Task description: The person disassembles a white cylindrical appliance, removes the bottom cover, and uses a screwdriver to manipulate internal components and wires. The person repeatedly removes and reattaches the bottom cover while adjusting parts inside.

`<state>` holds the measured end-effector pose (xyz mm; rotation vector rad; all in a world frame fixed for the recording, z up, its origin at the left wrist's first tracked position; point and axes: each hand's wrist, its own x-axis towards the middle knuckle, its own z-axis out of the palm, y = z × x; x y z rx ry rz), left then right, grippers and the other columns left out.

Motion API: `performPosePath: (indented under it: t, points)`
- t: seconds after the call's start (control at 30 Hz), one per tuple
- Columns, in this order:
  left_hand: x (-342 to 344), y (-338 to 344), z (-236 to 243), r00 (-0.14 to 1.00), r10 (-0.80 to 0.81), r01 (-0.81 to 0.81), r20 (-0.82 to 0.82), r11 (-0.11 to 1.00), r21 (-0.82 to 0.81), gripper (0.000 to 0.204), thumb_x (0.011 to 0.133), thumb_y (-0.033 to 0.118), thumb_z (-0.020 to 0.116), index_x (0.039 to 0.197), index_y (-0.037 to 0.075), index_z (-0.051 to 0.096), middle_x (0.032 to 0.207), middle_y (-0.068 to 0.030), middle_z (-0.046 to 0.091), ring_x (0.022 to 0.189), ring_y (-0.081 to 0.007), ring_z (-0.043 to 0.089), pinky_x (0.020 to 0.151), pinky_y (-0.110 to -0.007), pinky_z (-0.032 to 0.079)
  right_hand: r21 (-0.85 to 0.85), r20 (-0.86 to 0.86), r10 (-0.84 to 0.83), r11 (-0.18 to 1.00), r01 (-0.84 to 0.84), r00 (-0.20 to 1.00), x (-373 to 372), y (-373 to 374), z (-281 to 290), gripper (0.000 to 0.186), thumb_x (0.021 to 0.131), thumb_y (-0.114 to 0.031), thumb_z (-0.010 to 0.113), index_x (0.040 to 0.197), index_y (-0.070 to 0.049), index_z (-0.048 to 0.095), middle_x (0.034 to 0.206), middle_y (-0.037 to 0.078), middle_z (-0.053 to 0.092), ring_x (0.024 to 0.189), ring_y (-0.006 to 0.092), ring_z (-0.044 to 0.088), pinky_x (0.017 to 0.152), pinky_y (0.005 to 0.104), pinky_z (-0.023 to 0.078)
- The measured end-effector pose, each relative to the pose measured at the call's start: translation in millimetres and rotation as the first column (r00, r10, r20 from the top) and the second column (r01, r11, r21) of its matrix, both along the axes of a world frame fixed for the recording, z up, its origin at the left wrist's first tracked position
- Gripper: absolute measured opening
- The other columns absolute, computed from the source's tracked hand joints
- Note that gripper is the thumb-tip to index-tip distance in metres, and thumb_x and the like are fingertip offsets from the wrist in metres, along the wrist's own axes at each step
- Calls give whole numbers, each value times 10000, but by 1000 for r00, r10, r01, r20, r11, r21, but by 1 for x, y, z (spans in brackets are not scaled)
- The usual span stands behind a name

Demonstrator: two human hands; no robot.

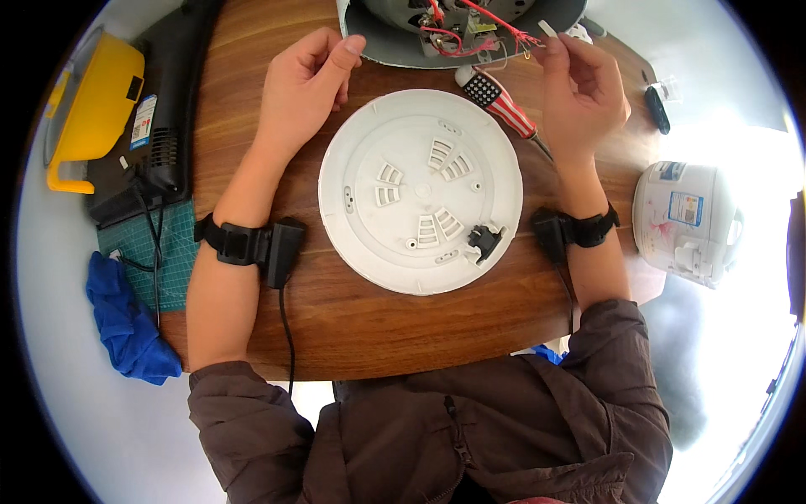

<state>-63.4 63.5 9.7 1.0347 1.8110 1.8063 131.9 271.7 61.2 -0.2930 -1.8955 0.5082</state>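
My left hand [311, 84] is curled, thumb bent over the fingers, beside the rim of a grey metal housing [378, 52]; anything inside the fingers is hidden. My right hand [583, 92] pinches thin wire ends with a small white sleeve [547, 28] at the housing's right. Red wires [512, 29] run from the metal parts inside it. Below lies a round white plastic plate [386, 244] with vents and a black fitting [484, 241]. Between plate and housing rests a red-and-white striped tool [508, 107] with a cable.
A white appliance [684, 218] sits at the right, a small dark object [656, 109] behind it. At the left are a black appliance [159, 101] with a yellow part [105, 92], a green mat [172, 277] and a blue cloth [130, 323] on the wooden table [369, 340].
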Motion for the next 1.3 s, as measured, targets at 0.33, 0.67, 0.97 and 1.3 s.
performPosePath:
  t: [0.33,0.67,0.97,1.3]
  points:
    - [0,-1,1,998,-5,6,-69,1000,25,405,1034,382,651,831,32,631,606,40,528,532,-35,490,490,-221,384,-294,205,122,954,-58,971,-13,-4,-7,175,939,-78,771,1055,49,736,900,75,778,802,106,730,714,223,573]
    - [-2,2,-2,996,-17,23,-84,998,65,424,1014,408,679,808,41,632,609,43,531,537,-35,486,498,-231,381,-276,28,93,958,-82,995,-13,1,-15,174,917,-36,780,1057,47,719,945,94,777,812,121,737,732,236,591]
    - [-1,-1,2,995,1,-2,-102,1000,-12,388,1031,367,655,835,34,631,619,36,543,547,-38,491,509,-236,391,-131,142,-17,991,35,990,-12,-17,6,211,904,28,752,1115,12,742,959,54,775,858,95,731,772,212,570]
    - [0,0,4,999,2,-2,-37,1000,-2,420,1020,382,675,800,28,619,613,35,537,547,-48,504,511,-247,401,-37,197,51,998,-45,979,-32,-17,33,167,875,-29,791,1040,-12,777,956,39,757,817,121,726,750,238,550]
